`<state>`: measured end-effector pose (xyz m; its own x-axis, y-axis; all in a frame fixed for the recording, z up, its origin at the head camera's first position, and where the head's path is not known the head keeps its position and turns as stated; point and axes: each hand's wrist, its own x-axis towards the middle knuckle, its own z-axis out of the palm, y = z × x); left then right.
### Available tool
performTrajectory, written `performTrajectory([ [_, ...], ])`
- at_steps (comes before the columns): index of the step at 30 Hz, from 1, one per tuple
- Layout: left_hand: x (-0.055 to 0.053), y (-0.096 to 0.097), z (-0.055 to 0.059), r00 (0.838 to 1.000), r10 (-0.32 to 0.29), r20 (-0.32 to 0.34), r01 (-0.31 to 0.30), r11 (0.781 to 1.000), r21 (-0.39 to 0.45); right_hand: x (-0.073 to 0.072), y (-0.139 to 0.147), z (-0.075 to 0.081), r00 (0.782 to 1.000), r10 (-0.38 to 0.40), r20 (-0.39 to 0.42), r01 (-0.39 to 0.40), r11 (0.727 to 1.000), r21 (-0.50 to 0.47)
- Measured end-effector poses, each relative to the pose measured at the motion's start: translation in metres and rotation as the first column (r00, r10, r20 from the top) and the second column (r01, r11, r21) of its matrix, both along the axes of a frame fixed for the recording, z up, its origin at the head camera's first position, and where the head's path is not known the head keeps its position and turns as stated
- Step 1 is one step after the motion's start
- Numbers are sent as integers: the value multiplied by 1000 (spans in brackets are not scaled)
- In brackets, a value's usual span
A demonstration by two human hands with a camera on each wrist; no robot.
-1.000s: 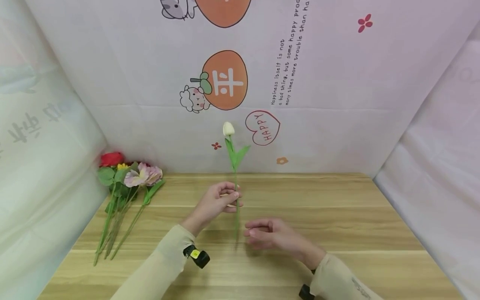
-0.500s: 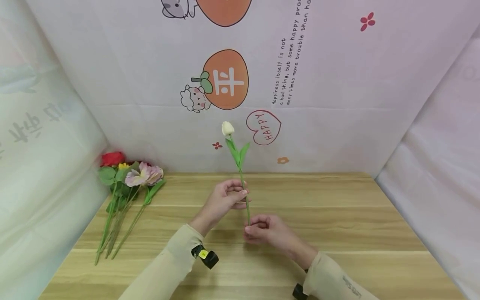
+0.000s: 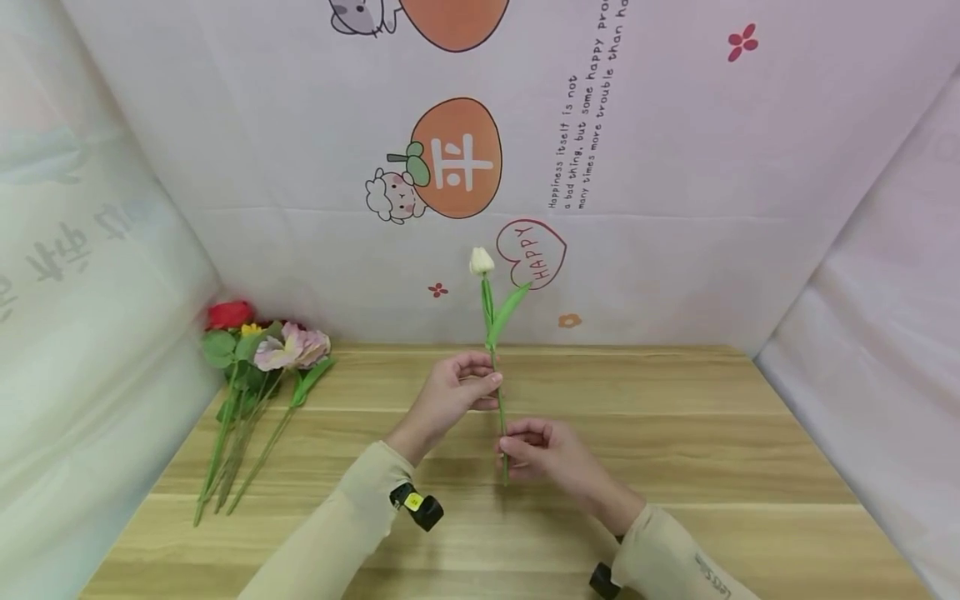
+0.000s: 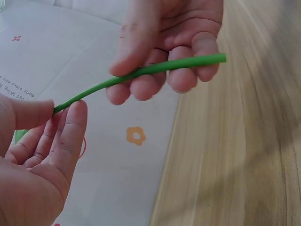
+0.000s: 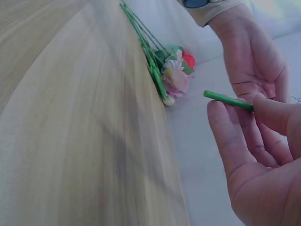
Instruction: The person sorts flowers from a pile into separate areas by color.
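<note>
A white tulip (image 3: 482, 261) with green leaves stands nearly upright over the table, held by both hands. My left hand (image 3: 450, 396) pinches its stem below the leaves, between thumb and fingers. Lower down, my right hand (image 3: 555, 458) pinches the same stem near its bottom end. In the left wrist view the green stem (image 4: 155, 68) bends gently between the two hands, its cut end jutting past the right hand's fingers. The right wrist view shows that stem end (image 5: 223, 99) resting across the right fingers under the thumb.
Several flowers lie in a bunch on the wooden table (image 3: 675, 433) at the left, among them a red rose (image 3: 228, 315) and a pale purple bloom (image 3: 292, 346). A printed white cloth (image 3: 660, 275) rises behind the table's back edge; more white cloth hangs at both sides.
The right hand, apart from the stem a second ago, has come in and taken hold of its lower end. The tulip and left hand have shifted to the right.
</note>
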<state>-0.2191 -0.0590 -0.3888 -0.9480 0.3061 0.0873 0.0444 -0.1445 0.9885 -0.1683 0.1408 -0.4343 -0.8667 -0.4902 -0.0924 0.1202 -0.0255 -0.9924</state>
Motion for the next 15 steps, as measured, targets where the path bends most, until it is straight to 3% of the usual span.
performTrajectory([
  [7, 0, 4, 1, 999, 30, 16, -30, 1000, 8, -1, 1, 3, 1000, 7, -6, -7, 999, 34],
  [15, 3, 7, 0, 1000, 20, 10, -20, 1000, -19, -1, 2, 6, 999, -25, -25, 26, 999, 23],
])
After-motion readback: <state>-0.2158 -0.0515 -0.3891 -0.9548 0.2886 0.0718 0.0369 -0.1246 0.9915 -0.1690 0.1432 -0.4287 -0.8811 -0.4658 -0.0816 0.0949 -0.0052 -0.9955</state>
